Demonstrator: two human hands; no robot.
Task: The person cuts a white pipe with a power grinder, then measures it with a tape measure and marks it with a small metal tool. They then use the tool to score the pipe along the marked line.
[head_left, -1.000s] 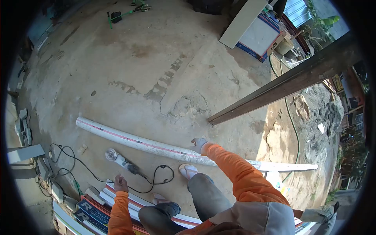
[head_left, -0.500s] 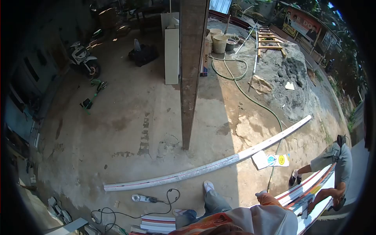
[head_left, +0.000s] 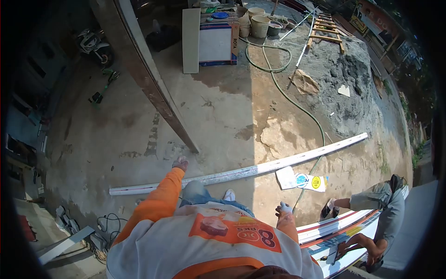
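Observation:
My left hand (head_left: 180,162), in an orange sleeve, reaches forward over the concrete floor. Its fingers look loosely apart, with nothing visible in them. It is nearest to the long white strip (head_left: 232,174) on the floor and the foot of the brown post (head_left: 172,111). My right hand (head_left: 284,211) hangs lower, beside my body, with its fingers apart; a pale patch on it is too small to make out. Close by lie a printed white sack (head_left: 310,181) and a stack of long white panels (head_left: 320,229). The power tool seen earlier is mostly hidden behind my left sleeve.
At the right a co-worker (head_left: 388,209) bends over the panels, a hand at them. A green hose (head_left: 299,104) crosses the floor towards buckets (head_left: 259,26). Beyond are a sand heap (head_left: 348,88), a wooden ladder (head_left: 326,32) and a parked motorbike (head_left: 95,46).
My body has turned and leaned forward. My left arm has come into view, stretched forward; my right hand has shifted left and up in the view. The post now appears tilted and further left.

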